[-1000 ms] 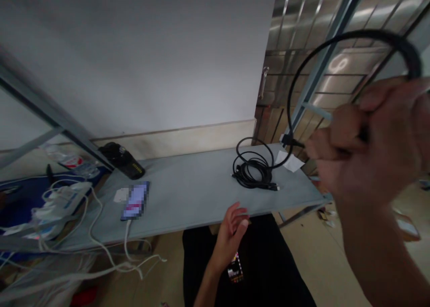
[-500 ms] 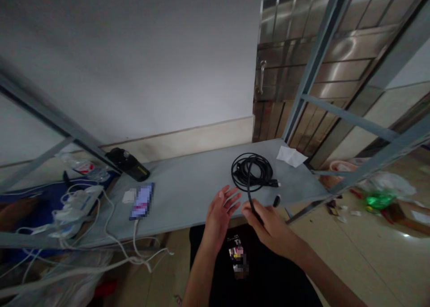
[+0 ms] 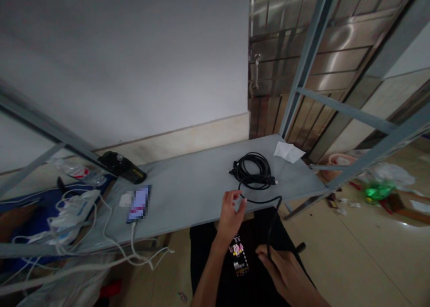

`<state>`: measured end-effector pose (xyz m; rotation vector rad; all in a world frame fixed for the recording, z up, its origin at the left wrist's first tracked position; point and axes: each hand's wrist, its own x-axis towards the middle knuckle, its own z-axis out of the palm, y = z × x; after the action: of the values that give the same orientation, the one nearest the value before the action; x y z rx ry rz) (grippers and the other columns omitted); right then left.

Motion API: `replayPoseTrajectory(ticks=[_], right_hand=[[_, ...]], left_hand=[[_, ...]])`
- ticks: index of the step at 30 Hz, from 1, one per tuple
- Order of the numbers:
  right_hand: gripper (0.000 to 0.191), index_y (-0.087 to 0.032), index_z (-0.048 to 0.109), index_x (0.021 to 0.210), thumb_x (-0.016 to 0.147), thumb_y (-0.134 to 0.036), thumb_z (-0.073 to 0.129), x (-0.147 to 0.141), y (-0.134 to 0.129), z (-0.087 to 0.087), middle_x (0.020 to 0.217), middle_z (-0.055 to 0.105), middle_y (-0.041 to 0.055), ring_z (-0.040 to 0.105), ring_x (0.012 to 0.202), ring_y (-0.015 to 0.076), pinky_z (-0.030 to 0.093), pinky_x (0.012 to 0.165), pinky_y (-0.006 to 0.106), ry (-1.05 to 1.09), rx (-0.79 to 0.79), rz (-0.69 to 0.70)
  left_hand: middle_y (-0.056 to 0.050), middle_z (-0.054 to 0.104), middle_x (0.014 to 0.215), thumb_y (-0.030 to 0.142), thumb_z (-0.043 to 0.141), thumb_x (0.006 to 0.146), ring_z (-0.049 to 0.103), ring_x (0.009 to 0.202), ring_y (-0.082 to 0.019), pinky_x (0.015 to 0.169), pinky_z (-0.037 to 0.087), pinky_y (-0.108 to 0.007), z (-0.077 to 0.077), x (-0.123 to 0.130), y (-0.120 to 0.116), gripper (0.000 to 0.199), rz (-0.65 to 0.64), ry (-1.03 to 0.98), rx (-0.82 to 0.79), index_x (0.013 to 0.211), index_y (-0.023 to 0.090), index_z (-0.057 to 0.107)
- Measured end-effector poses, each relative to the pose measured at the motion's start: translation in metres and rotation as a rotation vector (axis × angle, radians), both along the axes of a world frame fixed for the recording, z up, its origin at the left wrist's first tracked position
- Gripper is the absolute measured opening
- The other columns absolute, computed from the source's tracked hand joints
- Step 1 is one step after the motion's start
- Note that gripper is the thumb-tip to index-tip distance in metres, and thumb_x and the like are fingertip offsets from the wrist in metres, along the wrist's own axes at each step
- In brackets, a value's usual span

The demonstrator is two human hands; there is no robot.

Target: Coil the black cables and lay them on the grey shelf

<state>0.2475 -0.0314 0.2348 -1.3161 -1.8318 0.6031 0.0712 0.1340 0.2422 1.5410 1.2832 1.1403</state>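
On a narrow grey worktop [image 3: 191, 188] set against a pale wall, a long black cable [image 3: 253, 181] is laid in a loose round coil, towards the right end and near the front of a crumpled white paper [image 3: 289, 152]. From the coil, one strand is led past the fingertips of the left hand, bent sharply over the front edge and brought down to the right hand. By the right hand [image 3: 285, 269], held low over black-clad legs [image 3: 248, 284], the strand is gripped in closed fingers, and a thick black end is seen sticking out beyond the knuckles. The left hand [image 3: 231, 215] is raised at the worktop's front edge with its fingers curled and the thumb brought near them; whether the strand is pinched there cannot be told. Towards the left end, a smartphone [image 3: 138, 204] with a lit, partly blurred screen is laid flat, joined to a white cord [image 3: 133, 235]. Behind it, a black bottle [image 3: 126, 167] with yellow lettering is placed by the wall. Farther left, a white power strip [image 3: 75, 208] is crowded with plugs and cords, and another person's hand [image 3: 16, 217] is partly shown at the edge.
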Motion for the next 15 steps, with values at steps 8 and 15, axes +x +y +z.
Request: replayPoseTrajectory(ticks=[8, 15], right_hand=[[0.039, -0.049, 0.069, 0.142, 0.111, -0.029, 0.058, 0.03, -0.007, 0.007, 0.117, 0.086, 0.0036, 0.087, 0.1, 0.0313, 0.074, 0.075, 0.04, 0.048, 0.045, -0.017], [0.047, -0.033, 0.06, 0.162, 0.116, -0.037, 0.054, 0.031, 0.009, -0.01, 0.162, 0.066, 0.0111, 0.066, 0.151, 0.0302, 0.061, 0.123, 0.048, 0.047, 0.071, -0.293]], left_hand=[[-0.013, 0.082, 0.116, 0.062, 0.074, 0.104, 0.075, 0.11, -0.028, 0.098, 0.056, -0.039, 0.023, 0.003, 0.008, 0.046, -0.341, -0.125, -0.177, 0.124, 0.02, 0.078], [-0.011, 0.084, 0.119, 0.055, 0.063, 0.114, 0.077, 0.112, -0.025, 0.1, 0.059, -0.034, 0.083, 0.03, -0.044, 0.044, -0.646, -0.204, -0.234, 0.126, 0.018, 0.083]])
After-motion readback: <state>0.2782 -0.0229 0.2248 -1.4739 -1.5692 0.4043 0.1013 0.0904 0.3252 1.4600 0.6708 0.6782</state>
